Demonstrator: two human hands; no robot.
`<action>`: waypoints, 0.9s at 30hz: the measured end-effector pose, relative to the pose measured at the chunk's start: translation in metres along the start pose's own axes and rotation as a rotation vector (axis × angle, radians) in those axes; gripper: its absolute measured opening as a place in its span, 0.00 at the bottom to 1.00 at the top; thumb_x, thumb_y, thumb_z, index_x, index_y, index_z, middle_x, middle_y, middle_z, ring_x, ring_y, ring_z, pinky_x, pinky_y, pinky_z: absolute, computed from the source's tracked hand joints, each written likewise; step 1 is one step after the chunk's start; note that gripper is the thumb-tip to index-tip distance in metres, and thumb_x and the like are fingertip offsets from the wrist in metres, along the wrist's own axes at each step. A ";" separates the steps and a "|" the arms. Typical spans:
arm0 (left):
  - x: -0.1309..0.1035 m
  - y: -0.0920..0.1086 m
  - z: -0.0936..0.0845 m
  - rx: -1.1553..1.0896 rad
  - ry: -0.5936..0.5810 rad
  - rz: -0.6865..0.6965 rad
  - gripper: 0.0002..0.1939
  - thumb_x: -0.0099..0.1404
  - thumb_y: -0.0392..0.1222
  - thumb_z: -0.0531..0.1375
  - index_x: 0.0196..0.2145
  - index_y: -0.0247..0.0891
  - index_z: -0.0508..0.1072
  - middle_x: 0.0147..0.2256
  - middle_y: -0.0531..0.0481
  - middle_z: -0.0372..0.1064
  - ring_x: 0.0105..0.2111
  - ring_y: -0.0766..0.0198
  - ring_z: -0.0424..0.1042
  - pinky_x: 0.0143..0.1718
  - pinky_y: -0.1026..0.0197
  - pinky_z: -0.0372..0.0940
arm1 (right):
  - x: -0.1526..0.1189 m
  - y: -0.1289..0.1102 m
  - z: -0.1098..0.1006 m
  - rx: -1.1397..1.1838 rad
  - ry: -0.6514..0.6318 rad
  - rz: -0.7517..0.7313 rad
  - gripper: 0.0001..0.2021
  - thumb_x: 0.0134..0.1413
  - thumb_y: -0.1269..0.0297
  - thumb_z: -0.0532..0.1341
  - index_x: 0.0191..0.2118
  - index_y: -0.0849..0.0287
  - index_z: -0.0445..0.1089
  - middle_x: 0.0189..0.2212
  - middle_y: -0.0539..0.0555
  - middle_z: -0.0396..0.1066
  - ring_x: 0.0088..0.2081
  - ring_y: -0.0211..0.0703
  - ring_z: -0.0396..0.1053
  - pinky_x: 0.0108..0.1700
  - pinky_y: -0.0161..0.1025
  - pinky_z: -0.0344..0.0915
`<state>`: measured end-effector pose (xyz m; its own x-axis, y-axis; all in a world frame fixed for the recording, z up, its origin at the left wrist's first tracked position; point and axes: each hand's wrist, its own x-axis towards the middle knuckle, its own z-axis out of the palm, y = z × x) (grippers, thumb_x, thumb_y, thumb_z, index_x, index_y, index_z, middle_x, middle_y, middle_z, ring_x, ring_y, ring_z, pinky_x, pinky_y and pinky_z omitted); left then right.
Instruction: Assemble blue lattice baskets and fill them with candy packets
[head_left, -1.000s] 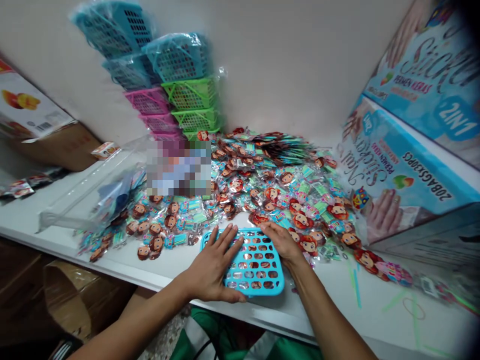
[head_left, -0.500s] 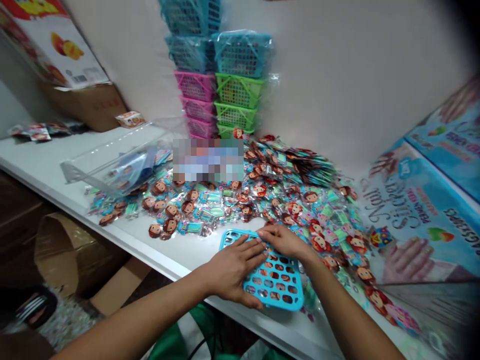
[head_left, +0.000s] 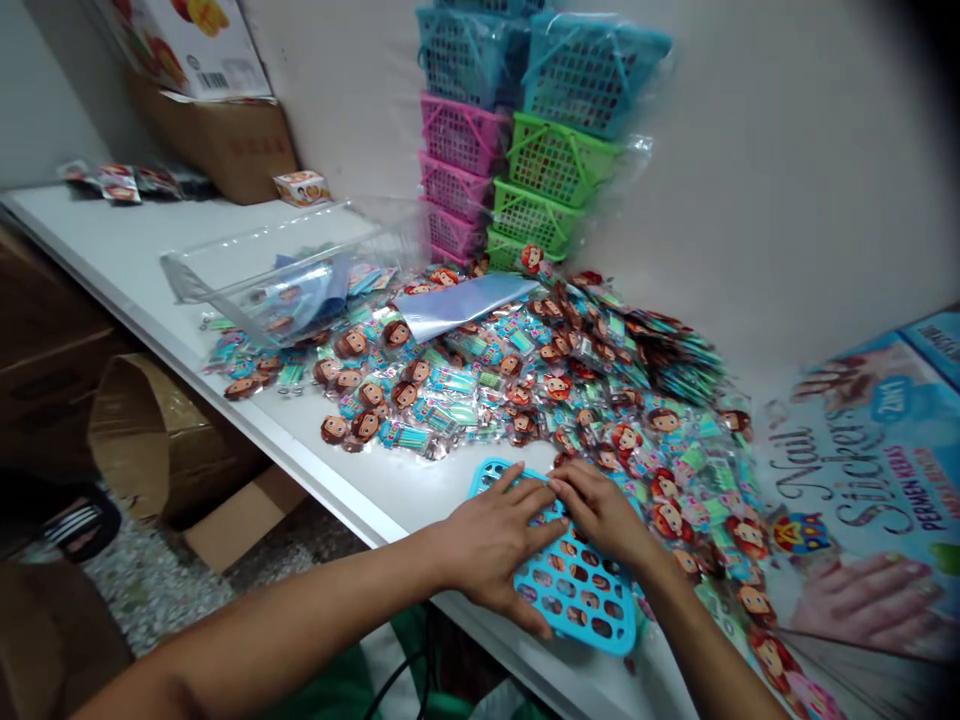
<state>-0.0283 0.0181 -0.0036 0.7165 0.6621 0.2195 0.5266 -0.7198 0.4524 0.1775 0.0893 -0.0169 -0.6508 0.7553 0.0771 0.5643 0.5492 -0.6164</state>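
A light-blue basket lid (head_left: 581,580) with rows of oval holes lies near the table's front edge, and small printed faces show through the holes. My left hand (head_left: 499,540) rests spread on its left part, thumb along the near side. At the far rim my right hand (head_left: 596,505) has its fingers bent together over the edge, close to my left fingertips; their tips are partly hidden. How deep the piece under my hands is, I cannot tell. Beyond it spread many small doll-printed packets (head_left: 450,395) in clear wrap.
Wrapped pink baskets (head_left: 457,190) and green baskets (head_left: 551,170), with blue baskets (head_left: 596,75) on top, stand by the wall. A clear plastic tray (head_left: 247,280) lies left. A nail sticker box (head_left: 885,470) stands right. Below the table is an open carton (head_left: 142,430).
The view has shifted, so the table's contents appear moved. Both hands stay on the blue lid; my right fingers are more bunched at its far rim.
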 end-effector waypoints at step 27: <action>0.009 -0.005 0.008 0.188 -0.148 -0.057 0.61 0.47 0.76 0.52 0.65 0.26 0.45 0.66 0.28 0.36 0.66 0.39 0.36 0.63 0.39 0.30 | -0.007 0.022 0.003 -0.165 0.175 0.455 0.17 0.65 0.59 0.45 0.44 0.58 0.69 0.34 0.58 0.75 0.37 0.50 0.71 0.40 0.40 0.60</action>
<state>-0.0216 0.0261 -0.0108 0.7350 0.6751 0.0628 0.6341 -0.7172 0.2890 0.1929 0.0948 -0.0331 -0.2339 0.9717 -0.0317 0.8525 0.1893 -0.4873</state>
